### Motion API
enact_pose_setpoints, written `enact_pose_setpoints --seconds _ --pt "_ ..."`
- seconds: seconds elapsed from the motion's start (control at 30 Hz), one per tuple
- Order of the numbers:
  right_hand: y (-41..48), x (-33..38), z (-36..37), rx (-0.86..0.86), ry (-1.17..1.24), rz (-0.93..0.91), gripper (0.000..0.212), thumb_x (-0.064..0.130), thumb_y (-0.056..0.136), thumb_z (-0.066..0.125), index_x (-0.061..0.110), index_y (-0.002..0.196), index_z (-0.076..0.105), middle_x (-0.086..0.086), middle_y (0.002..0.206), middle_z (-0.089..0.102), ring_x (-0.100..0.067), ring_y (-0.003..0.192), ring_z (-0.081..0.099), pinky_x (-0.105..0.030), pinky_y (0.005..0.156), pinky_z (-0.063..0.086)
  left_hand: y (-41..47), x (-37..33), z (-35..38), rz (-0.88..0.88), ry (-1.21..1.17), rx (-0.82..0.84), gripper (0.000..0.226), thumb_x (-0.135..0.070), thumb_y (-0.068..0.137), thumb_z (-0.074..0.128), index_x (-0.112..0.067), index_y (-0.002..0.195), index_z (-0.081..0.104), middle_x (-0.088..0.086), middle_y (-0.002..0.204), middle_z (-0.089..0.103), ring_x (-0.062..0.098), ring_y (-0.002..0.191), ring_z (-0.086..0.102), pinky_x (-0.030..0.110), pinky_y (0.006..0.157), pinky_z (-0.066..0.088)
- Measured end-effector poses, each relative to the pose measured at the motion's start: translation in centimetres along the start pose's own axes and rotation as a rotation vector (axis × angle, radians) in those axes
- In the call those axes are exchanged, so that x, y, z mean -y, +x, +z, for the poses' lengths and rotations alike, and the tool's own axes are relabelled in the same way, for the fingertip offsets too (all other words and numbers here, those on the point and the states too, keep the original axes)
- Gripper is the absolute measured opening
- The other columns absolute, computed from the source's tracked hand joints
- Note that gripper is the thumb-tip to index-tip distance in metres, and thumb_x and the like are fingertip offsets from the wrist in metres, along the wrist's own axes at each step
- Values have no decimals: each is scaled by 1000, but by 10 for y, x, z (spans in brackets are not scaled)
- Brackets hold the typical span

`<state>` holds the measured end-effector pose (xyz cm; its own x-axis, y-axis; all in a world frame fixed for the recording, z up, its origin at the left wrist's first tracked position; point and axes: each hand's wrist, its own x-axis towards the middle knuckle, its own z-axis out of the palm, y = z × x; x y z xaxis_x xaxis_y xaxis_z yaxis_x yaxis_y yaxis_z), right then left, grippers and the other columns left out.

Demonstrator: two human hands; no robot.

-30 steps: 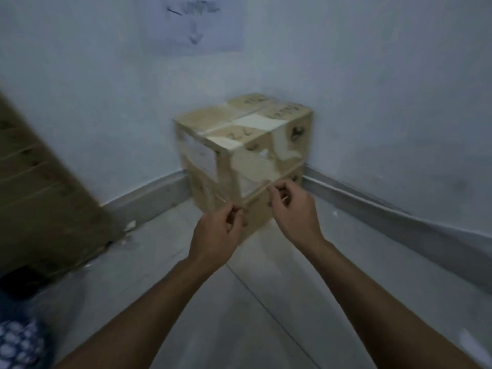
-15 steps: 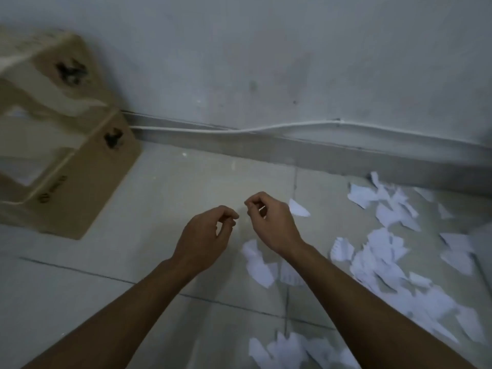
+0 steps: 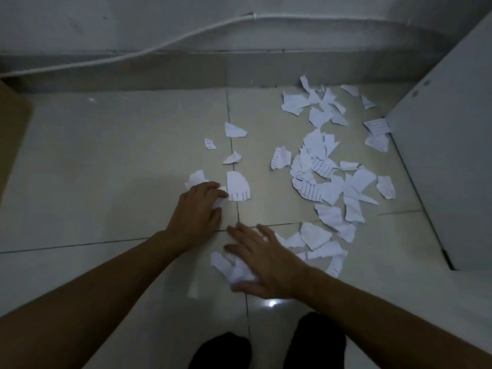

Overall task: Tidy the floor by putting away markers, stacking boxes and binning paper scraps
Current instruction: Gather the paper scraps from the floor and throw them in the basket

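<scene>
Scraps of torn white paper (image 3: pixel 322 179) lie scattered over the tiled floor (image 3: pixel 106 161), thickest to the right near a pale cabinet side (image 3: pixel 447 155), with a few stragglers close to the tile joint in the middle. Left hand (image 3: pixel 197 211) sits low on the floor, fingers curled over a small piece (image 3: pixel 219 202) at their tips, so I read it as pinching that piece up; a larger lined scrap (image 3: pixel 238 186) lies just beside it, apparently untouched. Right hand (image 3: pixel 263 259) is spread flat, fingers splayed, palm down over several pieces (image 3: pixel 234 267) at the near edge of the mess: not closed on anything, more likely pressing and raking them together (a flat hand gathers thin paper better than a pinch does). Both hands work the near, sparse edge first, probably to sweep outliers toward the main heap. No bin shows in view, nor any markers; a brown box edge (image 3: pixel 13 123) sits at far left against the skirting. Binning step judged barely started: nearly all the paper is on the floor. Risk: thin flat pieces cling to smooth tile and slip from under the fingers.
</scene>
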<state>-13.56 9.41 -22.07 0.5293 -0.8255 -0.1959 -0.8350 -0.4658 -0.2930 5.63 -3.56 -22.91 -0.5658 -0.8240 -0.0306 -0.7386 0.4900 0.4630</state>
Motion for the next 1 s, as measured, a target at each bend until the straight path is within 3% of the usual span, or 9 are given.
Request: enact_pose_setpoints --seconds 0.1,0.23,0.33,0.4,0.47,0.6,0.67,0.77,1.0 --pt "1 8 27 -37 -76 2 64 63 96 37 22 145 42 -12 160 30 -30 148 25 -55 118 18 8 -2 2 13 -65 -5 37 -26 89 55 -15 123 62 8 134 57 25 120 54 40 98 44" --pt "27 -23 9 -144 -68 230 51 49 102 35 22 145 45 -12 160 30 -29 149 24 -56 118 21 13 -4 7 31 -144 -9 41 -30 94 48 -15 130 56 5 139 53 21 126 50 35 104 41" --pt "49 -54 -11 -209 4 394 48 39 104 38 18 147 41 -12 161 27 -29 150 20 -56 119 19 18 -3 4 17 -155 -49 47 -38 94 46 -15 134 53 7 143 50 23 133 44 43 110 39" --pt "62 -70 -20 -354 82 431 46 30 101 44 12 143 46 -15 156 36 -32 145 31 -55 117 25 21 0 1 -26 -142 -79 57 -46 92 46 -17 142 45 6 152 42 24 142 34 46 116 30" --pt "73 -76 -28 -459 181 412 46 28 98 42 11 140 49 -15 151 43 -30 141 38 -51 118 27 24 4 2 -104 -134 -92 71 -55 91 45 -20 151 30 2 160 26 22 149 17 47 120 16" --pt "86 -76 -35 -439 267 212 44 32 95 42 13 132 58 -8 134 61 -19 125 52 -43 107 39 27 5 19 -203 -1 -77 83 -71 90 23 -22 156 9 2 165 3 20 152 -2 50 121 0" --pt "94 -84 -41 -641 307 147 35 25 93 49 8 120 65 -7 115 69 -19 106 61 -38 93 46 34 -1 27 -188 62 -60 83 -72 91 14 -23 157 7 3 165 4 21 152 -2 50 121 -3" --pt "118 -126 -66 -904 252 244 27 16 93 52 6 112 68 -9 110 70 -23 103 62 -39 90 46 62 -9 34 -173 78 -83 78 -67 93 22 -25 157 7 3 165 6 20 152 1 52 121 0" --pt "168 -284 -131 -685 163 785 53 39 94 45 8 138 48 -15 142 48 -33 134 42 -49 110 34 146 -15 34 -161 83 -146 78 -66 93 28 -24 156 11 4 165 9 22 152 8 53 120 9"
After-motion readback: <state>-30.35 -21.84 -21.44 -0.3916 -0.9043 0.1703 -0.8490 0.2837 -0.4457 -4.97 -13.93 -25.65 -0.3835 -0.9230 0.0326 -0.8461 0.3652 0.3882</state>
